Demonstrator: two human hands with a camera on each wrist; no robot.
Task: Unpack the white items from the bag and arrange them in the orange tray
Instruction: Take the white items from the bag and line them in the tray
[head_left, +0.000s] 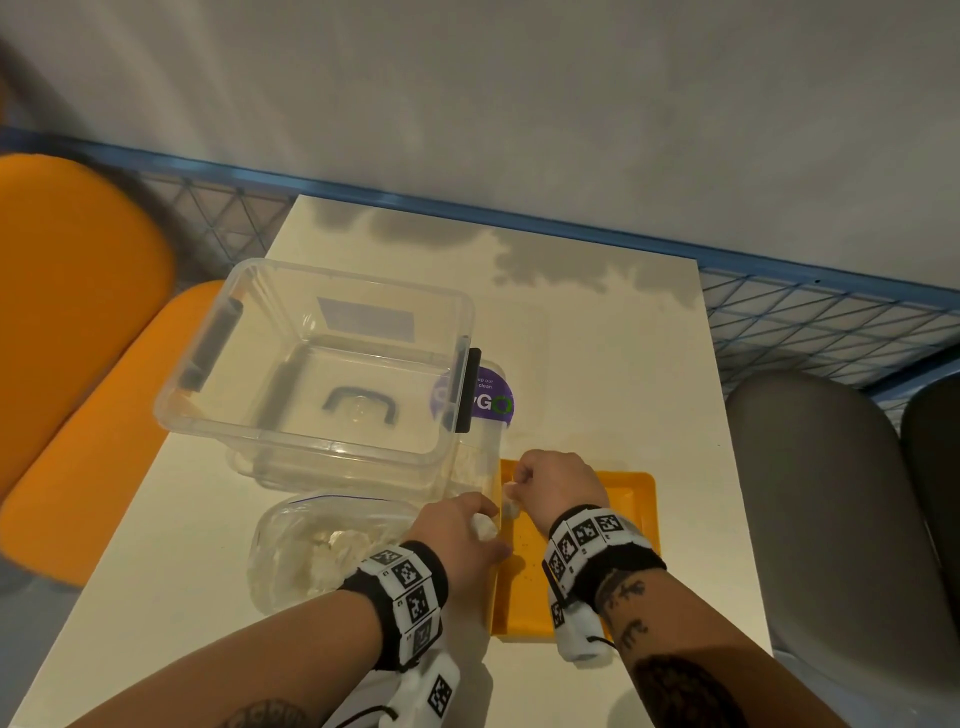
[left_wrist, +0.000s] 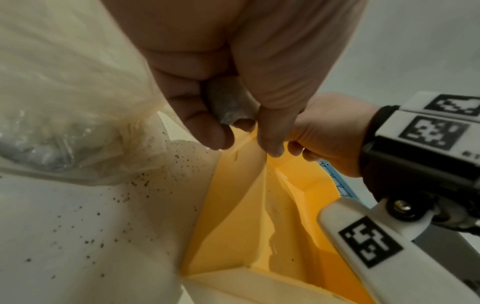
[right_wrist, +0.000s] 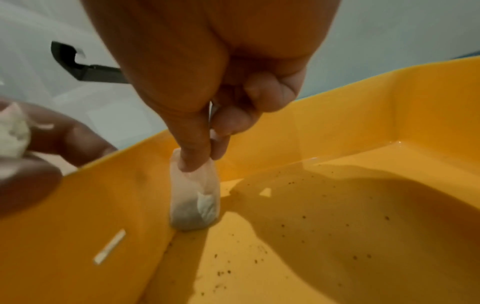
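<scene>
The orange tray (head_left: 636, 499) lies at the table's front right, its floor (right_wrist: 337, 226) dotted with dark specks. My right hand (head_left: 550, 478) pinches a white sachet (right_wrist: 194, 197) between thumb and forefinger, standing it upright against the tray's left wall. My left hand (head_left: 467, 525) hovers at the tray's left rim with its fingers curled round another white sachet (left_wrist: 231, 107). The clear zip bag (head_left: 322, 545) lies left of the tray with more white sachets inside.
A large clear plastic bin (head_left: 311, 364) with black latches stands behind the bag. A purple sticker (head_left: 493, 397) shows beside it. An orange chair (head_left: 78, 338) is on the left, a grey chair (head_left: 831, 493) on the right. Dark crumbs (left_wrist: 135, 183) lie on the table.
</scene>
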